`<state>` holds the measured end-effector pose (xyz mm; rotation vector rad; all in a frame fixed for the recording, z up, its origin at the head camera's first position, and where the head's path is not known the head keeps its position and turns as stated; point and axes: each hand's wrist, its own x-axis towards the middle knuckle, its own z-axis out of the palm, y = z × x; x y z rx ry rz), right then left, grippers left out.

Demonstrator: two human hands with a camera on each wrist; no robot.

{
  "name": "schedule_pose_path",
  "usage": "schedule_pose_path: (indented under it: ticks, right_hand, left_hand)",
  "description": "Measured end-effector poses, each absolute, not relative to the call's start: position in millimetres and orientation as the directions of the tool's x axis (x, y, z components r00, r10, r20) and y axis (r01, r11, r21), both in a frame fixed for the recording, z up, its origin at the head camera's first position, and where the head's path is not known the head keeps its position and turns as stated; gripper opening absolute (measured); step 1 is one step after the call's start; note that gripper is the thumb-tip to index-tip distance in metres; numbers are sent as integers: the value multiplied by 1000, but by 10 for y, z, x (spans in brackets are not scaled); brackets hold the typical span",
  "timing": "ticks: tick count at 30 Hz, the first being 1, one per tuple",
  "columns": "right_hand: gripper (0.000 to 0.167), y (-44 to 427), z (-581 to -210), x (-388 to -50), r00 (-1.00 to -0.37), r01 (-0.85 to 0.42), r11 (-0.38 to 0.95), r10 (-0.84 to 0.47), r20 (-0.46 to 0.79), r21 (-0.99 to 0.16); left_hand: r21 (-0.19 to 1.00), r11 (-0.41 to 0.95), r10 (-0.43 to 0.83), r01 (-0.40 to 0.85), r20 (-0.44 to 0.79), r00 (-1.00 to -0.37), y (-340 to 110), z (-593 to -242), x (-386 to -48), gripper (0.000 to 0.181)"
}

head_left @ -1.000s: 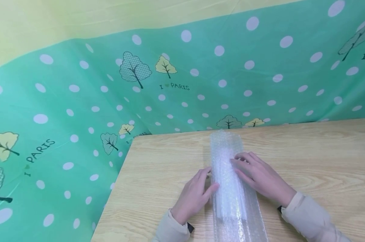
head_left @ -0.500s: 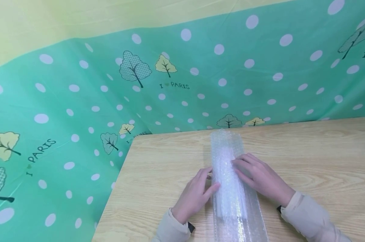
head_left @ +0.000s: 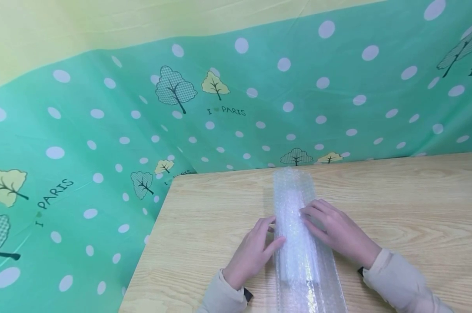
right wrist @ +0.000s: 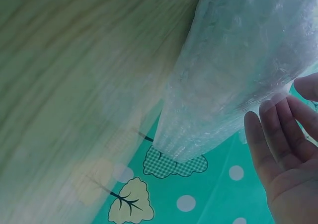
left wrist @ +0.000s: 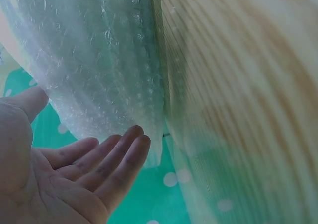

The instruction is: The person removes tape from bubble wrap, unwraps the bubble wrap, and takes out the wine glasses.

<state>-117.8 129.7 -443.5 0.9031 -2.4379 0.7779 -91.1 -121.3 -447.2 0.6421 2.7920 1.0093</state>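
A long bundle of clear bubble wrap [head_left: 298, 261] lies lengthwise on the table, folded around something whitish that shows only faintly through the layers. My left hand [head_left: 249, 252] is at the bundle's left side, thumb on its upper face and fingers along its edge. In the left wrist view the fingers [left wrist: 117, 167] are extended against the wrap. From the right, my right hand [head_left: 339, 230] rests its fingertips on the top of the bundle. The right wrist view shows those fingers [right wrist: 280, 134] nearly straight, touching the bubble wrap [right wrist: 238, 60], with the thumb apart from them.
The wood-grain table [head_left: 416, 208] extends to both sides of the bundle. Behind it and to the left hangs a green curtain [head_left: 114, 130] with white dots and printed trees. The wrap's near end runs out of the bottom of the head view.
Both hands and the bundle stay almost where they were. The head view has shifted very slightly.
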Motion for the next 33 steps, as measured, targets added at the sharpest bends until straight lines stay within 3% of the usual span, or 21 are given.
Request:
schedule_pose_path:
  ticks: [23, 33]
  right_hand:
    - [27, 1290, -4386, -1156, -702, -690, 615, -440, 560, -383]
    - [29, 1262, -4382, -1136, -656, -734, 577, -468, 592, -358]
  left_hand:
    - [728, 626, 413, 281, -4, -911, -1200, -4452, -904, 70]
    - [723, 634, 406, 275, -9, -914, -1197, -4462, -904, 71]
